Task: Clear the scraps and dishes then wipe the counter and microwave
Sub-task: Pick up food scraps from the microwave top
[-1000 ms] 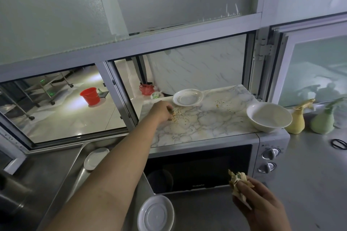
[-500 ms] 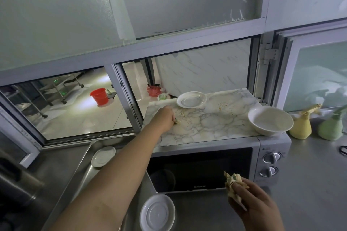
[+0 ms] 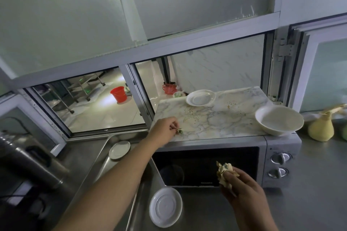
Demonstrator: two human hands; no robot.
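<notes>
Left hand (image 3: pixel 165 127) at the front left corner of the marble slab (image 3: pixel 216 118) on top of the microwave (image 3: pixel 277 148). Fingers (image 3: pixel 173 124) pinched on a small greenish scrap (image 3: pixel 179 131), held just at the slab's surface; cannot tell whether it is lifted clear. A second ago this hand was further back on the slab, next to the small plate (image 3: pixel 200 97), working among the crumbs; it has since drawn toward the front edge with the scrap in its pinch.

Right hand (image 3: pixel 242 187) low in front of the microwave door, fingers curled round a wad of pale scraps (image 3: pixel 225 171). Same bundle, same place as in the earlier frames.

Reading: one more scrap is off the slab, likely to join the wad in the right hand. Scrap collection is under way, not done.

Still on the slab:
- crumbs (image 3: pixel 193 118) scattered through the middle, a few more toward the back right corner
- small plate at the back edge
- white bowl (image 3: pixel 279 120) at the front right corner, overhanging slightly

Elsewhere: one white plate (image 3: pixel 166 207) on the steel counter (image 3: pixel 309 202) below the microwave door, another (image 3: pixel 119 149) in the metal tray (image 3: pixel 105 157) to the left. Yellow spray bottle (image 3: pixel 321 129) on the counter right of the microwave.

No dishes cleared from the slab yet, no cloth in view. Wiping looks some way off; fine crumbs will probably need the wipe rather than picking.
</notes>
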